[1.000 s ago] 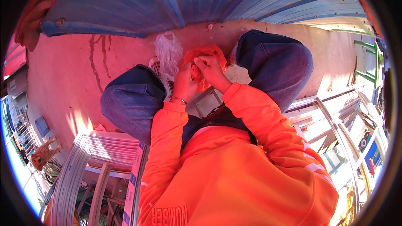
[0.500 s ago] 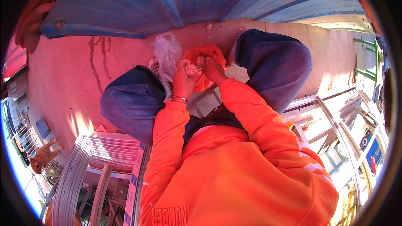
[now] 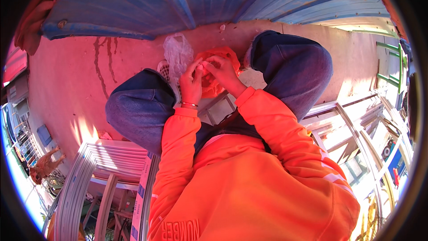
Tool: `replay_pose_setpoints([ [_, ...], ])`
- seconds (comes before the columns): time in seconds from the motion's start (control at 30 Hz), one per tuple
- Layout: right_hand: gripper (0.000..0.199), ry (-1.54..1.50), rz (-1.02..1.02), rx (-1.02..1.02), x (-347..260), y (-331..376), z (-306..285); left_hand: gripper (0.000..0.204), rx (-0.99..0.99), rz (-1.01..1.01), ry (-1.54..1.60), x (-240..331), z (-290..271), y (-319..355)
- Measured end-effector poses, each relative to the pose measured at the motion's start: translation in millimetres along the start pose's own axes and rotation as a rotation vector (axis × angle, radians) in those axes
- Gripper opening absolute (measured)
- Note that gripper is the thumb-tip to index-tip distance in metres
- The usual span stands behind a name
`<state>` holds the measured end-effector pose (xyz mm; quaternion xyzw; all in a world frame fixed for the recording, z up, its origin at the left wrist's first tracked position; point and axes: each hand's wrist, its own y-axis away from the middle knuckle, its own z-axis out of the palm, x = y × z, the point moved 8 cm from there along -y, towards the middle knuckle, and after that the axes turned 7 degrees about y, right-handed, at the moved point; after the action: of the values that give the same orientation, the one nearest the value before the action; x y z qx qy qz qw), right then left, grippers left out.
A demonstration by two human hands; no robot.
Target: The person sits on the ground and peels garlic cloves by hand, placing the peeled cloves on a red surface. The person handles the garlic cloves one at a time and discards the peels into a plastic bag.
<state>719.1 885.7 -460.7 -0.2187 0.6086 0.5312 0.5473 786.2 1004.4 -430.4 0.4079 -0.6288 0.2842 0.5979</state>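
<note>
at far left, a brown dog (image 3: 43, 166) is near a stack of pale frames (image 3: 76, 183). the clear plastic bag (image 3: 176, 53) sits just left of your left hand (image 3: 191, 85), whose fingers are closed at the tips on a small pale piece (image 3: 203, 64), too small to identify. it is above the open red bag (image 3: 230, 55) between your knees. your right hand (image 3: 224, 72) pinches the piece from the other side. at far right stands a green frame (image 3: 401, 69).
</note>
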Motion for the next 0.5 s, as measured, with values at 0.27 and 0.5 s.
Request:
replay_pose_setpoints([
  [0.27, 0.028, -0.123, 0.096, -0.018, 1, 1, 3, 0.029, 0.030, 0.067, -0.080, 14, -2, 2],
  [0.5, 0.026, -0.134, 0.129, -0.057, -4, 7, 6, 0.020, 0.151, 0.033, 0.134, 10, -8, 1],
])
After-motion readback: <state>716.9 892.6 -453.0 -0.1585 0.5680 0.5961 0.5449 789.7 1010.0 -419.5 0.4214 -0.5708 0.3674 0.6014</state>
